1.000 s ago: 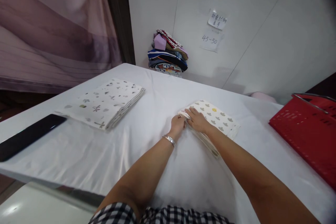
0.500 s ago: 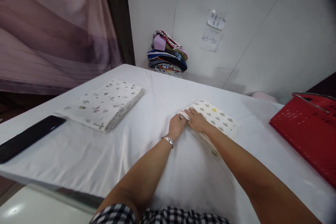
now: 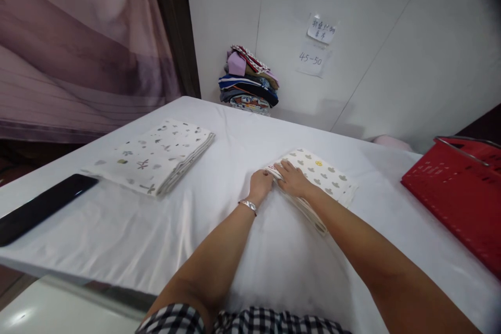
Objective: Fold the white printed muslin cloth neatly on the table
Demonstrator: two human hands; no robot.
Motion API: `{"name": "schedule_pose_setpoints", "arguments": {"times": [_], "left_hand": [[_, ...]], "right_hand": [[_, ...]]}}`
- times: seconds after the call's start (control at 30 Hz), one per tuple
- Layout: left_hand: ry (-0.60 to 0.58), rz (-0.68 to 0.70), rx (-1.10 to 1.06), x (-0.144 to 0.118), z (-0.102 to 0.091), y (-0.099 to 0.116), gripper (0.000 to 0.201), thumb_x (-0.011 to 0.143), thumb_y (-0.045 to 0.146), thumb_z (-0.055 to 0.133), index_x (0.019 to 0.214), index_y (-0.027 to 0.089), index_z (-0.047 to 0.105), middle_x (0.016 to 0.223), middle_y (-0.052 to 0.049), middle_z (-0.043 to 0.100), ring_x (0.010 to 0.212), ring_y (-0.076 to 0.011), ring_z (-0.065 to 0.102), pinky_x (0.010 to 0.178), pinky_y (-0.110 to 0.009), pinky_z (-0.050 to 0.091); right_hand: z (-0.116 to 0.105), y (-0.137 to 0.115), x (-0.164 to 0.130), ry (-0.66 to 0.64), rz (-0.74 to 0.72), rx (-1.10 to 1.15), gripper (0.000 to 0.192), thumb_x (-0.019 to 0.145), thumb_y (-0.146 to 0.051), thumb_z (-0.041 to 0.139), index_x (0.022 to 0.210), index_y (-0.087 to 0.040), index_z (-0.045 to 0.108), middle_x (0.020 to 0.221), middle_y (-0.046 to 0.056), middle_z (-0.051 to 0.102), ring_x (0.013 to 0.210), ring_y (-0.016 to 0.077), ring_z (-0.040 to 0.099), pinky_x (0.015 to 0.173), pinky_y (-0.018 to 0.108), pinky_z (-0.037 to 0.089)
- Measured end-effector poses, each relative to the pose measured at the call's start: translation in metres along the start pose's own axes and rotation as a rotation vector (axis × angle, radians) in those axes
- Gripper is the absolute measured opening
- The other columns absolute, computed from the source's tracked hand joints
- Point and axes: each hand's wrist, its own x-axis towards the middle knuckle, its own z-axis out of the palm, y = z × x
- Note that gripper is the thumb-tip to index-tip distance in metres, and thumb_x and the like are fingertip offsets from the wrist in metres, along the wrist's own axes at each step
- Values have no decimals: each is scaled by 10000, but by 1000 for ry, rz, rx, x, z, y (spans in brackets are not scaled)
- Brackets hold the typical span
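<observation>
A folded white cloth [image 3: 326,175] with grey-green plant prints and a yellow smiley lies on the table in front of me. My right hand [image 3: 293,179] rests flat on its left part, fingers stretched out and a little apart. At the same cloth's left corner, my left hand [image 3: 261,183] has its fingers curled around the edge; the fingertips are partly hidden. A silvery bracelet circles my left wrist. Between the two hands a bit of red print shows on the cloth's corner. The layered folds face me along the near edge.
Left on the white-covered table [image 3: 219,219] lies another folded printed cloth [image 3: 156,154], beside a black phone-like slab [image 3: 43,209]. A red basket [image 3: 454,195] with a metal handle stands at the right. Piled fabrics [image 3: 250,81] sit by the wall, left of paper notes [image 3: 315,57].
My left hand has shifted slightly left at the cloth's corner, and more of the red print shows there. My right hand stays on the cloth. The view has moved a little.
</observation>
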Motion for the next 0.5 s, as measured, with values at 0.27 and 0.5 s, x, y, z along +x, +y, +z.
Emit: {"name": "schedule_pose_setpoints", "arguments": {"times": [0.27, 0.5], "left_hand": [[34, 78, 187, -2, -5, -1, 164, 734, 204, 508, 687, 152, 656, 695, -81, 678, 647, -165, 595, 551, -232, 352], [-46, 70, 218, 0, -13, -1, 195, 746, 213, 499, 740, 141, 681, 676, -105, 678, 660, -181, 617, 593, -239, 384]], "right_hand": [[0, 0, -5, 12, -4, 3, 603, 868, -314, 377, 1442, -199, 232, 1516, 144, 167, 1377, 344, 140, 1034, 584, 220], [19, -3, -39, 147, -83, -111, 599, 864, -161, 312, 1453, -165, 199, 1526, 107, 148, 1387, 284, 150, 1056, 525, 231]]}}
